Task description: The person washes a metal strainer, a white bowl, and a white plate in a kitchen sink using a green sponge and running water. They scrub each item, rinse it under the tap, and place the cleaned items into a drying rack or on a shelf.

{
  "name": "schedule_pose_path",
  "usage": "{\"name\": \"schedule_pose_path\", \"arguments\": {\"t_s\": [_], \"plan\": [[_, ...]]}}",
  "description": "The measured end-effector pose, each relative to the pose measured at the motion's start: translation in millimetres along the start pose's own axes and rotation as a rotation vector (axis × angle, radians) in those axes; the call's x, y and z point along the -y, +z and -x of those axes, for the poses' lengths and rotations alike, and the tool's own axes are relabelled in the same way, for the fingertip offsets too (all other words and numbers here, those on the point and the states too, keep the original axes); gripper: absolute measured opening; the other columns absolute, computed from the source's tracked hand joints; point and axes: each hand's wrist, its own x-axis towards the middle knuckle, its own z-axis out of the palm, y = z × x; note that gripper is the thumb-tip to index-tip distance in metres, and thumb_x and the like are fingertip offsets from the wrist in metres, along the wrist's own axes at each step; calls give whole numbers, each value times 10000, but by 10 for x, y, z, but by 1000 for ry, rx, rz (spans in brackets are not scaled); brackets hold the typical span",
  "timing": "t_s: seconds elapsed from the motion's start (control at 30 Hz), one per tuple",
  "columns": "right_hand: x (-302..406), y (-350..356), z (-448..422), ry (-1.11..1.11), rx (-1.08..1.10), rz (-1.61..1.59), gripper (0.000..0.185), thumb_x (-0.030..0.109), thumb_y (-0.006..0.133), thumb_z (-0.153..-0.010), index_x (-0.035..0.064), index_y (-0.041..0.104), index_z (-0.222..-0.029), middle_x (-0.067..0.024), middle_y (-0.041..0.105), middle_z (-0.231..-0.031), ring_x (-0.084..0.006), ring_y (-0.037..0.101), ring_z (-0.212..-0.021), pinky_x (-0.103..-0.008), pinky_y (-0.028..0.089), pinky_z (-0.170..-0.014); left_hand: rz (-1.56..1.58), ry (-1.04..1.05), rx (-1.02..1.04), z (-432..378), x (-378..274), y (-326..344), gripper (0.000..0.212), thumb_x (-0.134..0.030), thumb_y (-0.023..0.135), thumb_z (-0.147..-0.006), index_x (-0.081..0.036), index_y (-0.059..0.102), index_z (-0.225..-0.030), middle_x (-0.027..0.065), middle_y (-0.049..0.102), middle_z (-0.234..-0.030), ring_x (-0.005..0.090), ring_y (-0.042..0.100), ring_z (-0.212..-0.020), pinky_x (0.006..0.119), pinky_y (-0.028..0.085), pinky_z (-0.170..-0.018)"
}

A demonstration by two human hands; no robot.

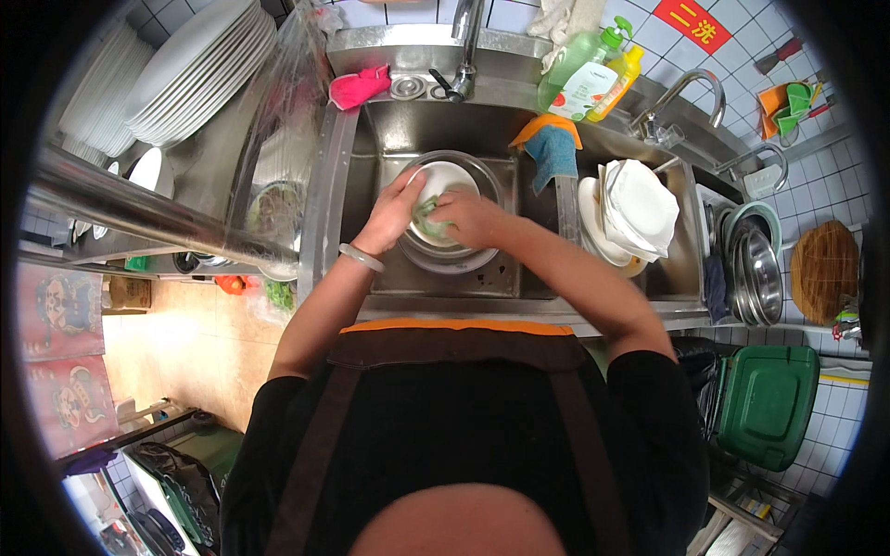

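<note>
My left hand [391, 215] grips the left rim of a white dish [452, 179], thumb on its inner side. My right hand [474, 219] presses a pale green cloth or scrubber [429, 217] against the inside of that dish. Both hands are over a round basin with a clear rim [492, 174], which stands in the left bowl of a stainless steel sink [417, 285]. What lies in the basin under the dish is mostly hidden.
White plates [643, 205] are piled in the right sink bowl. A blue cloth [551, 154] hangs over the divider. Behind stand a faucet [467, 62], a green pump bottle [580, 80] and a yellow bottle [621, 85]. Stacked plates [201, 76] fill the left counter; metal bowls [759, 278] sit right.
</note>
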Motion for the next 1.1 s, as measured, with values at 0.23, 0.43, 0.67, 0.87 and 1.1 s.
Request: {"name": "schedule_pose_path", "arguments": {"t_s": [0.23, 0.43, 0.67, 0.87, 1.1], "plan": [[-29, -413, -57, -525, -83, 724, 176, 131, 510, -692, 75, 586, -840, -16, 530, -884, -166, 494, -878, -292, 389, -753, -30, -362, 247, 28, -333, 0, 489, -385, 425, -905, -39, 422, -1250, 75, 541, -1094, 107, 503, -962, 231, 462, -705], [16, -93, 34, 36, -209, 337, 199, 143, 515, -740, 55, 578, -907, -71, 563, -953, -251, 527, -878, -347, 420, -739, -32, 111, 71, -21, -72, 53, 421, -296, 439, -914, -19, 444, -1231, 83, 526, -1133, 134, 477, -1028, 255, 390, -865], [106, 49, -117, 593, -506, -1957, 399, 316, 517, -866, 15, 494, -1126, -85, 554, -1038, -174, 534, -922, -317, 432, -789, -551, 573, -100, 70, -196, 209, 393, -142, 478, -847, -19, 435, -1217, 135, 479, -1163, 245, 427, -1074, 329, 312, -947], [147, -31, -51, 666, -638, -1627, 422, 285, 621, -789, 30, 504, -1104, -75, 575, -984, -175, 559, -880, -322, 452, -752, -847, 678, 22, 155, -241, 219, 505, -185, 446, -836, -32, 331, -1303, 180, 405, -1207, 302, 372, -1118, 363, 275, -976], [159, -154, 260, 644, -573, -1639, 411, 346, 597, -803, 22, 544, -1050, -78, 593, -935, -178, 579, -837, -313, 464, -725, 853, -300, 229, 52, 77, 32, 405, -283, 339, -941, 2, 406, -1220, 111, 502, -1204, 220, 488, -1107, 359, 367, -969]]}}
